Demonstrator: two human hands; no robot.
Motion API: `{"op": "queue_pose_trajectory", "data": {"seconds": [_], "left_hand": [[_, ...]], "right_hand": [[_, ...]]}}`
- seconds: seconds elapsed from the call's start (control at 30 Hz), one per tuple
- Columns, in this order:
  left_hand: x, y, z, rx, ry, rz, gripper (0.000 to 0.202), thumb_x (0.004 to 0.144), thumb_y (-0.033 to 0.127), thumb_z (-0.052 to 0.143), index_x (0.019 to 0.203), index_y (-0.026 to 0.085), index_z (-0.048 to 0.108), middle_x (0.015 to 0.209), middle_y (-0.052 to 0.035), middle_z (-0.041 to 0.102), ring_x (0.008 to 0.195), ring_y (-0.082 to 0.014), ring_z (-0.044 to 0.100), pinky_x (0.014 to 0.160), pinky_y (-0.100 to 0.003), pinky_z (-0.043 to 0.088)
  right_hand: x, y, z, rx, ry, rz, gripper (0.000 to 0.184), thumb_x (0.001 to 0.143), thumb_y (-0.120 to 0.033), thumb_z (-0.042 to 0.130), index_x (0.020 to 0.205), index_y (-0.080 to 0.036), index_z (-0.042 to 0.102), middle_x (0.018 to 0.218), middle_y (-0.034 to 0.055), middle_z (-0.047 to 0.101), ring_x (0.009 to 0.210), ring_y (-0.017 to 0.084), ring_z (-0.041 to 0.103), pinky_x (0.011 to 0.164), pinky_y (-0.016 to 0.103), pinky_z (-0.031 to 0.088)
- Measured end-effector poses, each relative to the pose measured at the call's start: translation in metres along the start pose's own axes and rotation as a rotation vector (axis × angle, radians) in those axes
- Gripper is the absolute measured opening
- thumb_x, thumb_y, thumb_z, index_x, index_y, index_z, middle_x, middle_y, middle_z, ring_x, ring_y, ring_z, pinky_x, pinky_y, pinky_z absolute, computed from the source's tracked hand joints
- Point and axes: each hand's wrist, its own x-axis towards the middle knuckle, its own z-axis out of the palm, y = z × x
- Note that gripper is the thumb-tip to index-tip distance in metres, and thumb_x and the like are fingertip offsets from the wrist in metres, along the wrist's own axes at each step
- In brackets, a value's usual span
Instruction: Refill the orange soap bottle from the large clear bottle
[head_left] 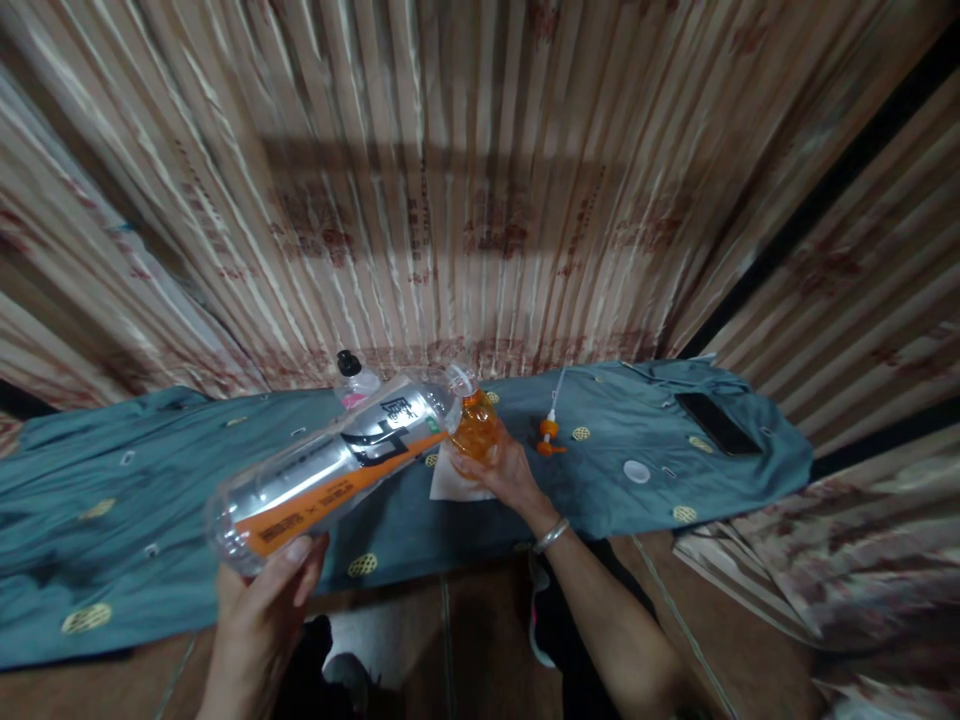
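Note:
My left hand (pixel 274 590) is closed round the base end of a large clear plastic bottle (pixel 337 465) with a silver and orange label. The bottle is tilted, its neck end up and to the right, meeting the mouth of a smaller bottle (pixel 475 424) with orange contents. Wrapped round that orange bottle is my right hand (pixel 502 462), with a silver bangle on the wrist. A white paper sheet (pixel 450 485) lies beneath the orange bottle. Right of it, an orange pump head (pixel 550 432) with a clear dip tube lies on the cloth.
A green patterned cloth (pixel 405 540) covers the narrow table. A black-capped bottle (pixel 349 375) with pink on it stands behind the large bottle. To the right are a round whitish disc (pixel 636 471) and a black phone (pixel 716 423). Patterned curtains (pixel 465 180) hang close behind.

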Motion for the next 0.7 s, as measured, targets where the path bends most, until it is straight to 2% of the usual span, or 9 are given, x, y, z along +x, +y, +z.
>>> {"op": "queue_pose_trajectory", "data": {"seconds": [0.1,0.2,0.3,0.47,0.7], "left_hand": [[0.0012,-0.0008,0.0003,0.001,-0.044,0.033,0.047,0.065,0.050,0.112,0.093,0.022,0.085,0.061,0.0073,0.061,0.048,-0.0079,0.039,0.046,-0.023,0.034],[0.0021,-0.0027,0.0012,-0.015,-0.045,0.030,0.051,0.063,0.051,0.113,0.094,0.022,0.085,0.066,0.0041,0.066,0.055,-0.0124,0.050,0.046,-0.024,0.035],[0.0020,-0.0044,0.0027,-0.028,-0.042,0.035,0.049,0.063,0.048,0.112,0.096,0.023,0.085,0.073,0.0012,0.072,0.064,-0.0164,0.060,0.049,-0.024,0.043],[-0.0011,-0.0028,0.0058,-0.022,-0.051,0.029,0.044,0.064,0.047,0.109,0.093,0.022,0.087,0.075,-0.0004,0.074,0.067,-0.0178,0.063,0.051,-0.025,0.046],[-0.0062,0.0027,0.0059,-0.004,-0.037,-0.021,0.049,0.060,0.049,0.113,0.092,0.022,0.086,0.080,-0.0024,0.077,0.069,-0.0188,0.064,0.050,-0.025,0.043]], "right_hand": [[0.0010,0.0010,0.0012,-0.005,0.010,0.014,0.075,0.087,-0.043,0.103,0.156,-0.029,0.078,0.144,0.0114,0.094,0.138,0.042,0.090,0.124,0.064,0.073],[0.0020,0.0017,0.0013,-0.006,0.017,0.027,0.078,0.085,-0.042,0.105,0.156,-0.027,0.077,0.145,0.0127,0.093,0.138,0.041,0.090,0.125,0.063,0.073],[0.0026,0.0012,0.0002,0.005,0.017,0.029,0.078,0.083,-0.041,0.106,0.155,-0.027,0.078,0.144,0.0124,0.094,0.137,0.040,0.091,0.125,0.061,0.073],[0.0030,0.0004,-0.0005,0.017,0.025,0.027,0.077,0.082,-0.040,0.107,0.153,-0.028,0.079,0.143,0.0100,0.095,0.138,0.040,0.091,0.127,0.062,0.072],[0.0038,0.0022,0.0033,0.026,0.049,0.035,0.070,0.084,-0.036,0.107,0.148,-0.029,0.080,0.142,0.0111,0.095,0.138,0.041,0.091,0.127,0.065,0.072]]}}
